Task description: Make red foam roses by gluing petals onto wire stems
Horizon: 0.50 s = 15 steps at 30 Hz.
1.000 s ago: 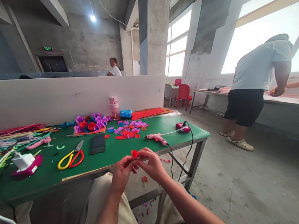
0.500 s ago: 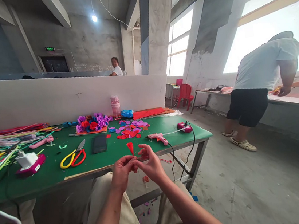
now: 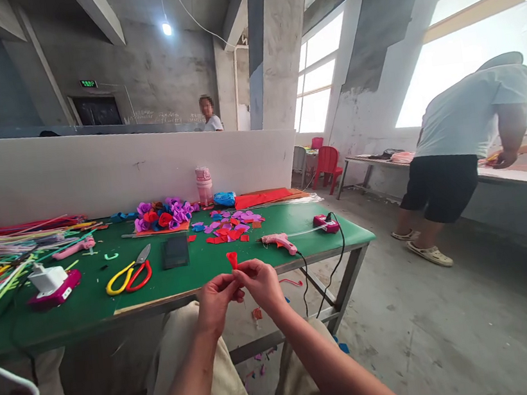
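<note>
Though illegible, wall writing [image 3: 168, 116] beyond red piece [image 3: 232, 259].

Clock centre: left hand [image 3: 215, 304] + right hand [image 3: 264, 283] at table's [image 3: 204, 265] near edge, 12 = away. Petal [image 3: 231, 260] at their tips, 12 side. On table: sticks [image 3: 21, 242] and scissors [image 3: 135, 264] at 10, slab [image 3: 175, 252] 10–11, flowers [image 3: 164, 218] 11, scraps [image 3: 236, 234] 12, bottle [image 3: 204, 187] behind scraps, glue gun [image 3: 280, 242] 1–2, adapter [image 3: 324, 226] 2. Partition [image 3: 143, 168] behind table, 12. Chair [image 3: 326, 161] past table, 1–2. Co-worker [image 3: 467, 119] right of table, 2.
</note>
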Each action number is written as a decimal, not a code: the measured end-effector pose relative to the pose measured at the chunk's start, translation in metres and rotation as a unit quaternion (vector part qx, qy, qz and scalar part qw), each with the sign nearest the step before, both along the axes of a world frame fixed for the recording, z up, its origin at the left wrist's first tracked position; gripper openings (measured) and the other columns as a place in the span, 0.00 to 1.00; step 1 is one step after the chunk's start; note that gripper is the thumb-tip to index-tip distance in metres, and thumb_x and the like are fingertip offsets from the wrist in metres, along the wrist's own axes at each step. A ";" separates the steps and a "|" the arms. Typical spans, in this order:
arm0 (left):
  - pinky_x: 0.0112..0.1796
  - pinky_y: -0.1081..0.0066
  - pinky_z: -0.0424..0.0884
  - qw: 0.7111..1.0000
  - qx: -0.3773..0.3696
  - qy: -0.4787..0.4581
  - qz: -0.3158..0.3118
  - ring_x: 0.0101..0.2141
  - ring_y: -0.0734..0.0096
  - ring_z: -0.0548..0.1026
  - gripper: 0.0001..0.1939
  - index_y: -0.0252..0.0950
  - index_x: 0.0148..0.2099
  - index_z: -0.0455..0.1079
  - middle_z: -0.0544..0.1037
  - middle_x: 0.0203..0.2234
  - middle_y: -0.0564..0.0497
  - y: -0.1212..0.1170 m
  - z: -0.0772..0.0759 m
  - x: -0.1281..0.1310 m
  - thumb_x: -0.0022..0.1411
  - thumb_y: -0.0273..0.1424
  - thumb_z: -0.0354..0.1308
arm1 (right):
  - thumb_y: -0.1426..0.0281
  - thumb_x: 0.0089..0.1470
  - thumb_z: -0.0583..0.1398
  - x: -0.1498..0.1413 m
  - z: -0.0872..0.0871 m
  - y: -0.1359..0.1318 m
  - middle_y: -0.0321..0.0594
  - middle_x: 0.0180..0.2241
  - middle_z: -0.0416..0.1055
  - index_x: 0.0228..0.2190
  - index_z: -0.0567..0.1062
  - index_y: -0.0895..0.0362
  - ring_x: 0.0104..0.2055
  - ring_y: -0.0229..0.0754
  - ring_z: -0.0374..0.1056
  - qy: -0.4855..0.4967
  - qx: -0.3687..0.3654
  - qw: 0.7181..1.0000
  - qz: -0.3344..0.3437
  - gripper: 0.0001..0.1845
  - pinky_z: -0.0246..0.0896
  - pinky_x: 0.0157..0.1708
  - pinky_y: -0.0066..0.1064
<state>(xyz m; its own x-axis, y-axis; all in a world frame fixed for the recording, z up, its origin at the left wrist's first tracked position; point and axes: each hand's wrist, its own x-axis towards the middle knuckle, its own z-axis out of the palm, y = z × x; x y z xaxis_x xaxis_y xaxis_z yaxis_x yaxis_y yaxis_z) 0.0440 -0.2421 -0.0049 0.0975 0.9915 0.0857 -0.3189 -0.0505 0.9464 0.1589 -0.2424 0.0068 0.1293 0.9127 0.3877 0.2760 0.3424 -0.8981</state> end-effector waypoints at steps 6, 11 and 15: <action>0.22 0.76 0.64 1.000 0.015 -0.001 0.002 0.18 0.78 0.66 0.15 0.31 0.27 0.74 0.73 0.16 0.53 -0.001 -0.001 0.001 0.41 0.38 0.69 | 0.69 0.46 0.58 -0.008 0.005 -0.005 0.37 0.24 0.69 0.22 0.75 0.56 0.24 0.37 0.64 -0.068 0.044 0.994 -0.068 0.07 0.60 0.27 0.28; 0.22 0.76 0.65 0.999 -0.024 -0.038 -0.001 0.18 0.78 0.68 0.15 0.32 0.29 0.74 0.75 0.18 0.51 0.002 -0.003 -0.001 0.41 0.37 0.68 | 0.60 0.48 0.60 0.000 -0.004 -0.001 0.36 0.24 0.70 0.28 0.75 0.57 0.25 0.37 0.64 0.018 0.021 0.999 -0.016 0.12 0.60 0.28 0.28; 0.23 0.76 0.68 0.997 -0.063 -0.054 0.000 0.20 0.77 0.71 0.15 0.32 0.30 0.74 0.78 0.23 0.49 0.003 -0.003 -0.004 0.40 0.36 0.70 | 0.57 0.49 0.58 0.013 -0.011 0.003 0.36 0.21 0.70 0.25 0.74 0.59 0.24 0.36 0.63 0.113 -0.010 0.993 -0.001 0.17 0.58 0.25 0.26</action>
<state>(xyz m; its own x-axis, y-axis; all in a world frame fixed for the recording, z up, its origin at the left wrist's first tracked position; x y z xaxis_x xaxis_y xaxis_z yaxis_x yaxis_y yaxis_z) 0.0395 -0.2393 -0.0077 0.0937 0.9952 -0.0297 -0.4193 0.0665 0.9054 0.1720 -0.2394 -0.0040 0.2131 0.9194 0.3306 0.0663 0.3240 -0.9437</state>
